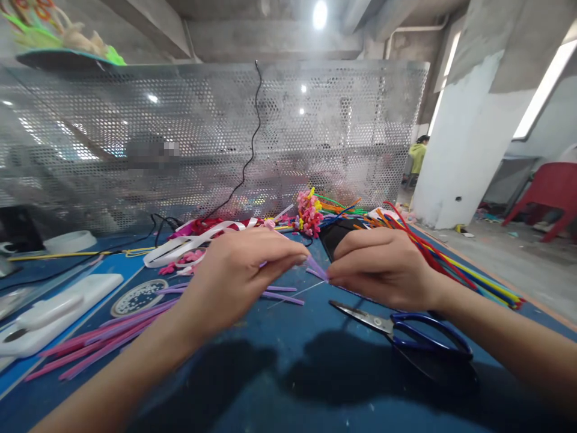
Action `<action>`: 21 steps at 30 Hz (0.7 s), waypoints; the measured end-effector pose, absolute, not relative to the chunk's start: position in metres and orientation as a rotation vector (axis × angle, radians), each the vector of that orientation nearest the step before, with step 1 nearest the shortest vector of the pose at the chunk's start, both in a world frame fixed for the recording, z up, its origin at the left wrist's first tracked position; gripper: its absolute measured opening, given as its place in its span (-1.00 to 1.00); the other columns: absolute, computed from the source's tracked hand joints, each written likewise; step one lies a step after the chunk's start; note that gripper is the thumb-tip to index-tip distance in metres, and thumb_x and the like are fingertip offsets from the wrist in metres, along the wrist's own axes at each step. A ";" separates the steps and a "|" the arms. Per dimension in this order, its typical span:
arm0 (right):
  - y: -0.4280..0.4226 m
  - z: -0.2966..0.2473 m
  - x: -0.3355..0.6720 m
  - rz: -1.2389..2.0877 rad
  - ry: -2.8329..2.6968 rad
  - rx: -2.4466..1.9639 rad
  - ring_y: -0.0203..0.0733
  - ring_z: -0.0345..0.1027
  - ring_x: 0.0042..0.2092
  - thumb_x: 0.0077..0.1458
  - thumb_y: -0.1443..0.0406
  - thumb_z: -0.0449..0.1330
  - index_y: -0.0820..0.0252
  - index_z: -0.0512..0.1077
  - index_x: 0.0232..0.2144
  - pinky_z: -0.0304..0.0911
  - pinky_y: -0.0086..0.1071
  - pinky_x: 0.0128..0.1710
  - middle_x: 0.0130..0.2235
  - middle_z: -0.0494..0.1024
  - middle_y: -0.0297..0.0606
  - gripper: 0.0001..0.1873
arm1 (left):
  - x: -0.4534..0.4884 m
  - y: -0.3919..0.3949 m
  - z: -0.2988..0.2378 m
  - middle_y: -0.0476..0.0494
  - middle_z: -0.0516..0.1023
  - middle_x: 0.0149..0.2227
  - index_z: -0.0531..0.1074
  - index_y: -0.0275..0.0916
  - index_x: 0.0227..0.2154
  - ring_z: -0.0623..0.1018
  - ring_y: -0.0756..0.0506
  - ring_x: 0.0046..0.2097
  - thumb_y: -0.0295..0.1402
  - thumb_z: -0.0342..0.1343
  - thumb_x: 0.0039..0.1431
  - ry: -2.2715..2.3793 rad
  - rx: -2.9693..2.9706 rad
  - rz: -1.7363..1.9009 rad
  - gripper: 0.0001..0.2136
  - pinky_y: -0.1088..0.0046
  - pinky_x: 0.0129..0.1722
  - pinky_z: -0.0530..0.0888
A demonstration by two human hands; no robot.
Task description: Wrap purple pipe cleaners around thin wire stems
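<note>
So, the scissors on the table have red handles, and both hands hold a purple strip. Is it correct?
No: in the head view, the scissors on the table have blue handles. The left hand and right hand do hold a purple strip.

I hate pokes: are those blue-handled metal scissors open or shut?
Shut: the scissors have their blades together, ending in one tip.

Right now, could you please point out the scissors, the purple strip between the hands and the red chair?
Scissors (386, 325), head view: metal near the pivot.
Purple strip (317, 267), head view: its exposed stretch.
Red chair (546, 191), head view: upper panel.
</note>
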State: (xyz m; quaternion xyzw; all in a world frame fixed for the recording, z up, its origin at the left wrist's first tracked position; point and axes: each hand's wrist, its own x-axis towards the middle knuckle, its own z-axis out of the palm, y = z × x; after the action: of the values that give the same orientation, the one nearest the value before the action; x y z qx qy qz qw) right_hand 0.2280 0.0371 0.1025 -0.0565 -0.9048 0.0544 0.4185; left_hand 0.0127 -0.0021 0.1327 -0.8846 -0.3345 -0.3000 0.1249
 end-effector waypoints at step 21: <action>0.044 0.101 0.230 0.162 -2.097 -0.181 -0.34 0.31 -0.35 0.08 0.38 0.15 0.16 0.47 -0.35 0.25 -0.45 -0.36 -0.39 0.43 -0.30 -0.90 | 0.018 0.002 0.132 0.05 0.59 -0.45 0.53 -0.19 -0.39 0.50 0.06 -0.45 -0.36 0.05 0.15 -1.078 -2.615 -1.117 -0.85 0.56 -0.44 0.42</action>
State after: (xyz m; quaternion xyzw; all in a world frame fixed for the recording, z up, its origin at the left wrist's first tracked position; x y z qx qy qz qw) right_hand 0.2297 0.0443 0.1009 -0.0745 -0.8644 0.0668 0.4928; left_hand 0.0175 0.0018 0.1316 -0.8589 -0.3541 -0.3667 0.0503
